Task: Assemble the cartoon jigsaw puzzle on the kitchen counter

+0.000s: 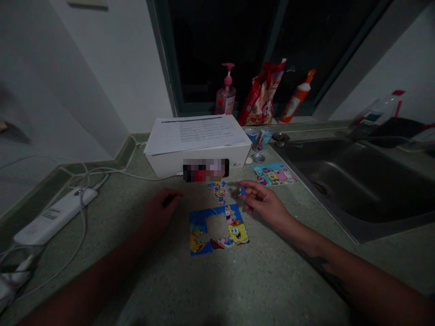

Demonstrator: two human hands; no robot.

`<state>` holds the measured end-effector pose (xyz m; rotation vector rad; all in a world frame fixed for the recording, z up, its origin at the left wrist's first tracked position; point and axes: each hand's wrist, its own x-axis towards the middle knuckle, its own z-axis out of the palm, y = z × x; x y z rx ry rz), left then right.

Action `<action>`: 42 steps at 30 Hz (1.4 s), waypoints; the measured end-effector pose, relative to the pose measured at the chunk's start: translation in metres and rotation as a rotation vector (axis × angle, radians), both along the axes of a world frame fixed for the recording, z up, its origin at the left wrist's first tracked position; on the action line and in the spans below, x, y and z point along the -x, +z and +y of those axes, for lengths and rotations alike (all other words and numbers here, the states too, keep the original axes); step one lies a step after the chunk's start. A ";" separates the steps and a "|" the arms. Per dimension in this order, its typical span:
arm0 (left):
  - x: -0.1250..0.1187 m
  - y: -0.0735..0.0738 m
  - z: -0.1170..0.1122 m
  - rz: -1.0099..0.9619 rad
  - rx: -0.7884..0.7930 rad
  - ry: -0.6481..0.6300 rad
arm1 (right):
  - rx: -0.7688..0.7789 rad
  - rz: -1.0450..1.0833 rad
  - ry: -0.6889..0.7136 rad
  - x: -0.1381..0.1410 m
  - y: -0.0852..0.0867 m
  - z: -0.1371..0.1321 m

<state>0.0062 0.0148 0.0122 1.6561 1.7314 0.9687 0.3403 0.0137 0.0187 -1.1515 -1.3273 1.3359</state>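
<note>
A jigsaw puzzle (238, 232) with blue edges and yellow and pink cartoon figures lies on the counter, its border joined around an open middle. Just beyond it is a small heap of loose puzzle pieces (217, 189). My right hand (267, 203) is to the right of the heap, thumb and fingers closed on a small blue and pink puzzle piece (242, 192). To the left of the heap, my left hand (162, 208) rests near the counter with its fingers curled in, and no object shows in it. A cartoon picture card (274, 174) lies beyond my right hand.
A white box (200, 156) with printed paper on top stands behind, a phone (205, 170) against its front. Cans (263, 138) stand beside it. At right is a steel sink (340, 181); at left, a power strip (56, 215) with cables. Bottles and a red bag (261, 97) line the window.
</note>
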 end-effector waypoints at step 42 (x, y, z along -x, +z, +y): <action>0.000 0.001 0.000 -0.009 0.001 0.001 | -0.005 -0.010 0.041 0.001 -0.001 -0.001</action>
